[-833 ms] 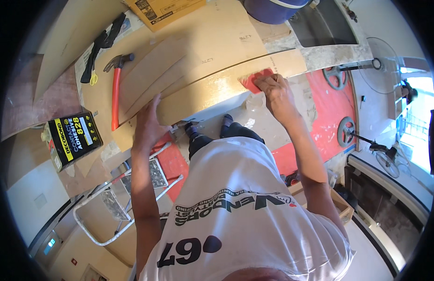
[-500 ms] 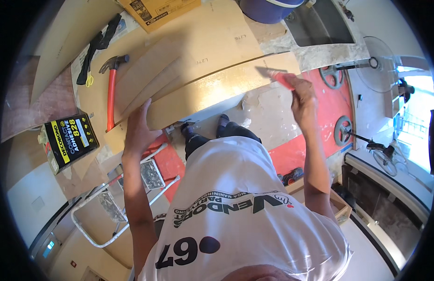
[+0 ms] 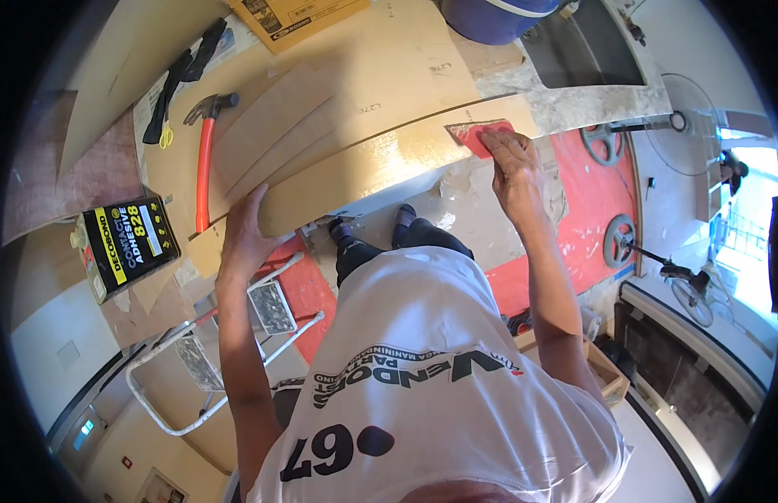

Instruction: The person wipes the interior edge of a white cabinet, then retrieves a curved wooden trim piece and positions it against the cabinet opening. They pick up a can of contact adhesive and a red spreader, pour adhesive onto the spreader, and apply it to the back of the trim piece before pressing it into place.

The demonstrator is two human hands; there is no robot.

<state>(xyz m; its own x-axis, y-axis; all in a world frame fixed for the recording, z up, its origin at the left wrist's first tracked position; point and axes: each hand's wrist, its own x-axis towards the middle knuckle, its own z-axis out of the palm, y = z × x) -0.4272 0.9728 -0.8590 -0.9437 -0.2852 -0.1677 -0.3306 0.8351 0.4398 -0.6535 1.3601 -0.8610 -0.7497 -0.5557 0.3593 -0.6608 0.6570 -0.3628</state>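
Note:
A long, narrow tan board [image 3: 355, 173] lies slantwise along the worktop's near edge, its top face glossy and wet-looking. My right hand [image 3: 516, 172] holds a red spreader [image 3: 481, 141], its wide blade lying against the board's upper surface near the right end. At the board's left part, my left hand [image 3: 244, 239] grips the near edge, fingers on top; its thumb points along the edge and part of the grip is hidden. Left of that hand lies a claw hammer [image 3: 206, 159] with a red handle. A rectangular adhesive can [image 3: 127, 247] stands further left.
Brown sheets [image 3: 284, 117] lie beyond the board. A cardboard box [image 3: 301, 17], a blue bucket [image 3: 489, 18] and a metal sink [image 3: 586, 46] are at the back. Yellow-handled scissors [image 3: 166, 137] lie far left. A white-framed step ladder [image 3: 200, 360] stands below left; fans [image 3: 686, 285] stand right.
My right hand has moved slightly left and nearer, bringing the spreader from above the board's right end down onto its surface. My left hand stays at the edge; the view has shifted slightly.

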